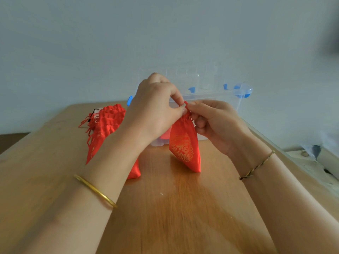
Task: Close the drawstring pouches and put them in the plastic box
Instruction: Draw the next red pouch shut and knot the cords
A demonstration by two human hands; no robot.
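Note:
A red drawstring pouch (pixel 185 145) with gold print hangs above the wooden table (pixel 174 208), its neck gathered tight. My left hand (pixel 156 109) pinches the red cord loop at its top. My right hand (pixel 214 123) pinches the cord and neck from the right side. A pile of several more red pouches (pixel 104 129) lies on the table to the left, partly hidden behind my left forearm. The clear plastic box (pixel 211 90) with blue latches stands behind my hands at the table's far edge; something red shows through its lower wall.
A grey wall rises behind the table. The table's right edge runs diagonally past my right forearm, with pale clutter (pixel 315 154) beyond it. A gold bangle sits on my left wrist, a braided cord on my right.

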